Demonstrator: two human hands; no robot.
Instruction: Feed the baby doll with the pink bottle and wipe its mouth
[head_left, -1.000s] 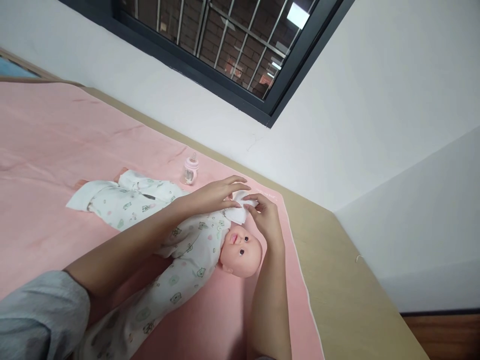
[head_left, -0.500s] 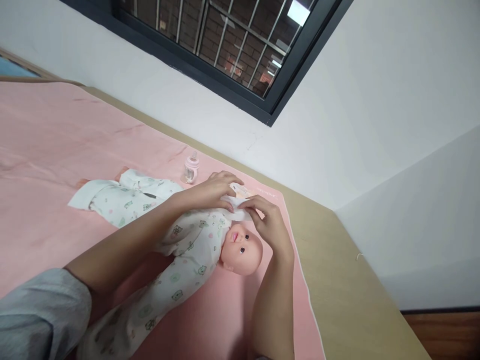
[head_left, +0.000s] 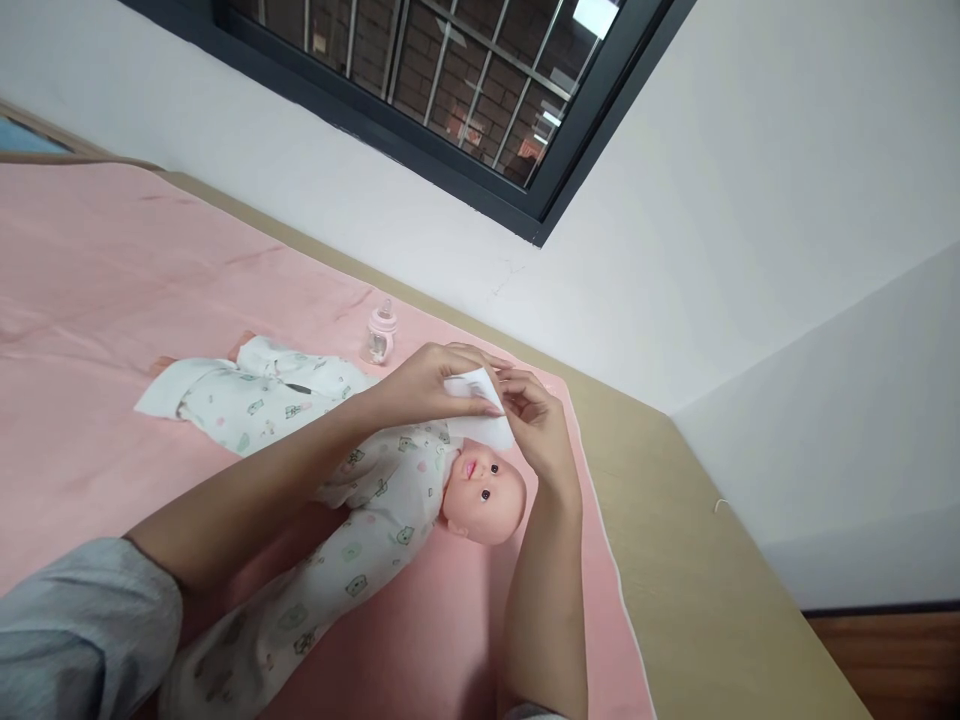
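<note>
A folded white sheet (head_left: 484,431) is pinched between the thumb and fingers of the left hand (head_left: 429,385), just beside the doll's head and above its far shoulder. The right hand (head_left: 541,425) is brought close against the sheet's right edge, fingers curled; whether anything is gripped by it cannot be told. The doll (head_left: 491,505) is laid face up on a pink mat (head_left: 97,290), dressed in a white printed outfit (head_left: 356,550), one sleeve stretched toward the wearer. A small baby bottle (head_left: 381,335) is stood upright beyond the left wrist, near the wall (head_left: 600,290), in which a barred window (head_left: 450,80) is set.
</note>
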